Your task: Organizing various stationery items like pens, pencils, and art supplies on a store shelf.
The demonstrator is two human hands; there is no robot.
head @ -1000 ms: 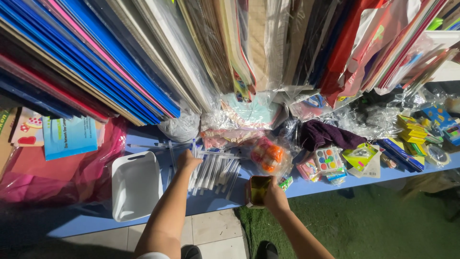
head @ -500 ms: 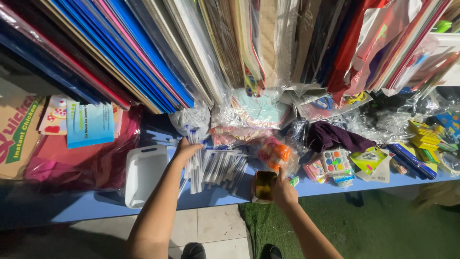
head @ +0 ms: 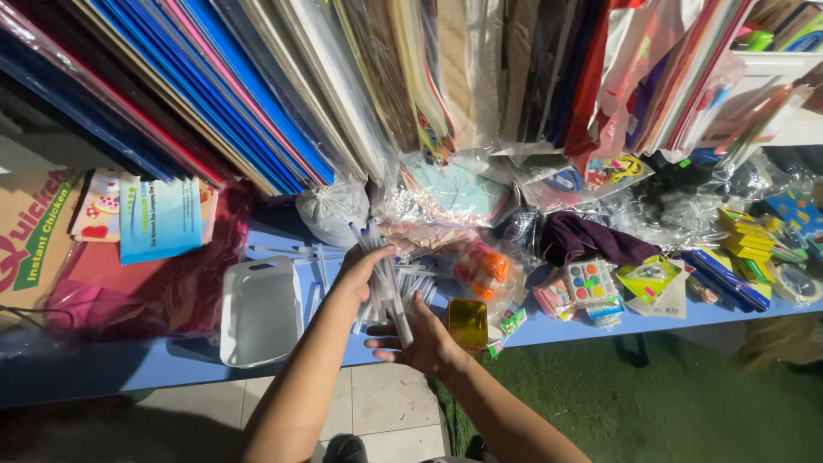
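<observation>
Bundle of thin white pens [head: 383,274] with blue caps, lifted off the counter, tilted with capped ends up-left and lower ends toward the near edge. Left hand [head: 362,267] wraps the bundle's upper part; right hand [head: 420,343] lies palm-open under the lower ends. More loose pens [head: 420,287] lie flat just behind.

White tray [head: 257,313], watercolour set [head: 586,282]

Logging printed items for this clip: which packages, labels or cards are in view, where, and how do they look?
Cardboard box: far left, brown, green and red print.
Blue leaflet: beside the box, upright rectangle.
Paint set: right of centre on the blue table, white tray, coloured dots.
Yellow packets: far right, stacked.
</observation>
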